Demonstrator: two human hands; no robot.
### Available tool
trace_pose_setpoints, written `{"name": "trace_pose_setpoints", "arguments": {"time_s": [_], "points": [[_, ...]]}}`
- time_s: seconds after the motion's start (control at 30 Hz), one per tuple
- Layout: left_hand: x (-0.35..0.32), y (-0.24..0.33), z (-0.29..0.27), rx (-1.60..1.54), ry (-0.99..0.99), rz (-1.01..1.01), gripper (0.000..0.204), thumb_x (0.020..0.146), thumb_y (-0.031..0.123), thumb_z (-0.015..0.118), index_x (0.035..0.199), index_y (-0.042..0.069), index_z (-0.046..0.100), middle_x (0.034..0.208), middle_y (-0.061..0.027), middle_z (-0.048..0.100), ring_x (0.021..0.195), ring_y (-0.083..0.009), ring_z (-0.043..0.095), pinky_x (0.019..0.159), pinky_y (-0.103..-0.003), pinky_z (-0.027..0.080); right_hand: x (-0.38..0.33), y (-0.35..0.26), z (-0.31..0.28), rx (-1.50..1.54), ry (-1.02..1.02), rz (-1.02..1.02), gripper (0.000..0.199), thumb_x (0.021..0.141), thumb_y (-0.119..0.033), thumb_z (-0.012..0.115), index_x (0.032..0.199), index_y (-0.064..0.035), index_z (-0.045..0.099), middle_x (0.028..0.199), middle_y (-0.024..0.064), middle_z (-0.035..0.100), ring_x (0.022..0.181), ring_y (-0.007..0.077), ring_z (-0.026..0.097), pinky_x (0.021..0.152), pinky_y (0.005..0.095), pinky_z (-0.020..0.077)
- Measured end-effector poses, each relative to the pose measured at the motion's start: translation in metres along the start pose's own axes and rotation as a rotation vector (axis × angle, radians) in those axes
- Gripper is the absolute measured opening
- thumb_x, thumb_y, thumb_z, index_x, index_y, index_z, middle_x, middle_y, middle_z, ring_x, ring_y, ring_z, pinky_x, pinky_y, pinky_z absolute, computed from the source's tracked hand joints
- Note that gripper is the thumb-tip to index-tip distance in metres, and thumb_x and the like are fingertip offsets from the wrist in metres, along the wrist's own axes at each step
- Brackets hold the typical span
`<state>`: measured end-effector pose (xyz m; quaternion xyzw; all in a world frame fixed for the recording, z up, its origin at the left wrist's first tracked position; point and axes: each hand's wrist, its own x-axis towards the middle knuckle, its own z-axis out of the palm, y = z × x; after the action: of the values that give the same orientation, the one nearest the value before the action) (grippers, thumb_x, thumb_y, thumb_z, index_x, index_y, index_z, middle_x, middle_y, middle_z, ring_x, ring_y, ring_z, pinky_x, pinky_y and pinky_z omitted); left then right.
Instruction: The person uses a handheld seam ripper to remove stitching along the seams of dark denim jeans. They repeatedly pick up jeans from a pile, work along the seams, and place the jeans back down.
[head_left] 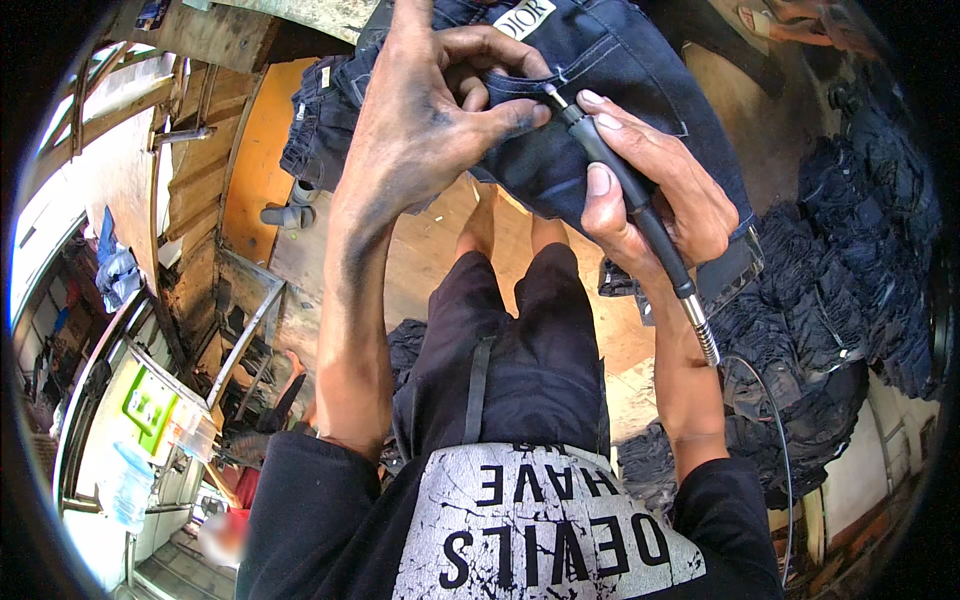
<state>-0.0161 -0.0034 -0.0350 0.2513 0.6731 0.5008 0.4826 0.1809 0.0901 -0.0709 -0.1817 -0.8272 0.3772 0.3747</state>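
Observation:
Dark blue denim jeans [620, 60] with pale stitching are spread out in front of me. My left hand [425, 120] has its fingers curled at a curved, stitched pocket edge, gripping the denim there, with the thumb held a little apart. In my right hand [665, 190] is a rotary handpiece [640, 195] with a black grip, held like a pen. Its small pale tip meets the pocket edge beside my left fingertips. From its metal spring end a thin cable [775, 420] runs down on the right. Dark smudges mark my left hand and wrist.
Piles of dark garments [840, 260] lie on the right. More folded jeans [315, 120] sit at the left of the work. Sandals [290, 215] rest on the wooden floor, near a metal frame [245, 340]. A person's red sleeve [240, 490] shows at lower left, and a foot [760, 20] at top right.

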Motion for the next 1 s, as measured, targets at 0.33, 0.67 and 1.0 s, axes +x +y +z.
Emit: {"name": "trace_pose_setpoints", "arguments": {"time_s": [0.33, 0.67, 1.0], "points": [[0.002, -0.011, -0.001, -0.042, -0.024, 0.024, 0.082, 0.082, -0.012, 0.087, 0.139, 0.011, 0.033, 0.106, -0.0079, 0.077, 0.062, 0.0011, 0.048, 0.056, -0.015, 0.034, -0.005, 0.0, -0.007, 0.05, -0.054, 0.036, 0.029, 0.092, -0.004, 0.074, 0.118, 0.0072, 0.075, 0.117, 0.0271, 0.08, 0.112, 0.0341, 0.08, 0.1, 0.0412, 0.0637], [-0.001, -0.009, 0.003, -0.094, -0.017, 0.038, 0.081, 0.083, -0.015, 0.084, 0.139, 0.011, 0.032, 0.109, -0.0107, 0.078, 0.059, 0.0008, 0.048, 0.052, -0.016, 0.035, -0.006, 0.004, -0.002, 0.084, 0.091, 0.052, 0.028, 0.079, -0.003, 0.08, 0.105, 0.0056, 0.079, 0.099, 0.0237, 0.082, 0.097, 0.0332, 0.084, 0.087, 0.0391, 0.0674], [-0.003, -0.007, 0.003, -0.083, -0.005, -0.014, 0.081, 0.084, -0.016, 0.083, 0.14, 0.011, 0.031, 0.112, -0.0121, 0.079, 0.06, 0.0002, 0.049, 0.054, -0.016, 0.037, -0.007, 0.003, -0.009, 0.074, -0.038, 0.07, 0.03, 0.094, -0.005, 0.073, 0.121, 0.0073, 0.073, 0.12, 0.0284, 0.079, 0.115, 0.0339, 0.079, 0.1, 0.0411, 0.064]]}}
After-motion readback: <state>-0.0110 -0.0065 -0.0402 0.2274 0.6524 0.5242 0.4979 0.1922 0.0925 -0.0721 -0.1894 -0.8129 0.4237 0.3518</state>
